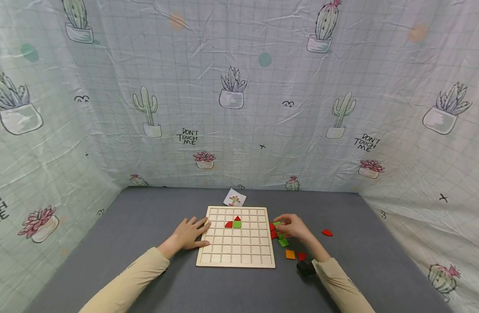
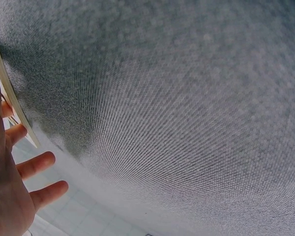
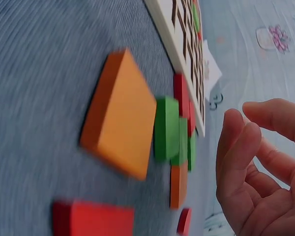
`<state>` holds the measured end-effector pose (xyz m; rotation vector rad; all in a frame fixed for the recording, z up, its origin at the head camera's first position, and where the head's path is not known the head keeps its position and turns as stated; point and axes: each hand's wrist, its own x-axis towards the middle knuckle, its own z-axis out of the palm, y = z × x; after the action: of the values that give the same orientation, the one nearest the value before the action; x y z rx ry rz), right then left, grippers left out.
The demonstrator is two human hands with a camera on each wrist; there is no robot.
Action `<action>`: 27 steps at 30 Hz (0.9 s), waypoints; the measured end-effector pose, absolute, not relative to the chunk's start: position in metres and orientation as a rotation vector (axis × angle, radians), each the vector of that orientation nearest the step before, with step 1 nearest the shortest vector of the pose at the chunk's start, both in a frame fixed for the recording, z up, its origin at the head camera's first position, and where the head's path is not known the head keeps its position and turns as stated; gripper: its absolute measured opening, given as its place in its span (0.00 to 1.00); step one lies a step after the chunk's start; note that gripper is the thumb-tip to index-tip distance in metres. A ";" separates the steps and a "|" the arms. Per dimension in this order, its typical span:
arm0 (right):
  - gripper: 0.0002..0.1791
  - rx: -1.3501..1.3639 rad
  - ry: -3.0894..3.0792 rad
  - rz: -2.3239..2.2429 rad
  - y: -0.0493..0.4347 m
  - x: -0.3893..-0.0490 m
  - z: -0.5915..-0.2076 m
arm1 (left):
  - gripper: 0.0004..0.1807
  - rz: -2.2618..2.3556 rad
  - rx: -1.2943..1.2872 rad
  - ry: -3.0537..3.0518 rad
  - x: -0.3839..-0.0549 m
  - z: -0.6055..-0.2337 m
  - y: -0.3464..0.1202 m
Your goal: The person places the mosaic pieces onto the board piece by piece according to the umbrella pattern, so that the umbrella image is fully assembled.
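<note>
A pale wooden grid board [image 1: 239, 248] lies on the grey table. On it sit a red triangle [image 1: 237, 218], a red quarter-round piece [image 1: 229, 224] and a green square [image 1: 237, 224], side by side. My left hand [image 1: 190, 233] rests on the board's left edge with fingers spread. To the right of the board, my right hand [image 1: 294, 227] is above a group of red and green pieces, its fingers loosely bent. In the right wrist view, no piece shows between the thumb and fingers of that hand. Green blocks [image 3: 167, 129] lie below it there.
An orange square [image 1: 290, 254] and a red piece [image 1: 302, 256] lie nearer the front, by a black object [image 1: 306, 268] at the right wrist. Another red piece [image 1: 327, 233] lies farther right. Behind the board is a printed pattern card [image 1: 234, 198]; a patterned curtain surrounds the table.
</note>
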<state>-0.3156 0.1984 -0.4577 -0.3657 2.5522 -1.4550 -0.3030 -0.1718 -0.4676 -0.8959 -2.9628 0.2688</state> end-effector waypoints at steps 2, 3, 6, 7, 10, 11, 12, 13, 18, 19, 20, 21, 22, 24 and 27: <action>0.17 -0.362 2.545 -1.471 0.204 -0.315 -0.457 | 0.36 0.265 -0.896 -2.964 -0.303 -0.468 -0.172; 0.18 -0.353 2.541 -1.480 0.207 -0.315 -0.457 | 0.36 0.262 -0.895 -2.966 -0.303 -0.468 -0.172; 0.18 -0.337 2.556 -1.482 0.215 -0.313 -0.459 | 0.36 0.251 -0.899 -2.966 -0.302 -0.468 -0.172; 0.18 -0.312 2.563 -1.484 0.218 -0.313 -0.460 | 0.36 0.249 -0.902 -2.965 -0.302 -0.468 -0.172; 0.17 -0.254 2.606 -1.476 0.225 -0.311 -0.462 | 0.36 0.259 -0.907 -2.957 -0.302 -0.469 -0.172; 0.17 -0.232 2.616 -1.477 0.228 -0.310 -0.463 | 0.36 0.264 -0.908 -2.955 -0.303 -0.469 -0.172; 0.17 -0.215 2.627 -1.473 0.231 -0.310 -0.464 | 0.36 0.270 -0.904 -2.959 -0.303 -0.469 -0.172; 0.17 -0.208 2.633 -1.467 0.234 -0.309 -0.465 | 0.36 0.277 -0.901 -2.961 -0.303 -0.469 -0.172; 0.17 -0.167 2.656 -1.454 0.252 -0.305 -0.467 | 0.35 0.265 -0.896 -2.970 -0.301 -0.467 -0.171; 0.17 -0.159 2.659 -1.456 0.255 -0.304 -0.467 | 0.35 0.262 -0.893 -2.974 -0.300 -0.466 -0.171; 0.17 -0.139 2.665 -1.463 0.258 -0.303 -0.467 | 0.35 0.263 -0.892 -2.976 -0.300 -0.466 -0.171; 0.17 -0.127 2.674 -1.463 0.261 -0.302 -0.467 | 0.35 0.258 -0.894 -2.976 -0.300 -0.466 -0.171; 0.17 -0.123 2.685 -1.459 0.264 -0.301 -0.467 | 0.35 0.260 -0.891 -2.978 -0.299 -0.465 -0.170; 0.18 -0.099 2.709 -1.444 0.270 -0.300 -0.467 | 0.35 0.268 -0.883 -2.981 -0.299 -0.465 -0.170; 0.18 -0.052 2.743 -1.418 0.279 -0.298 -0.468 | 0.35 0.265 -0.881 -2.977 -0.299 -0.465 -0.170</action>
<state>-0.2982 0.2794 -0.4681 -0.0517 2.7430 -1.4181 -0.2985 -0.1696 -0.4648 -0.8814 -2.9772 0.2648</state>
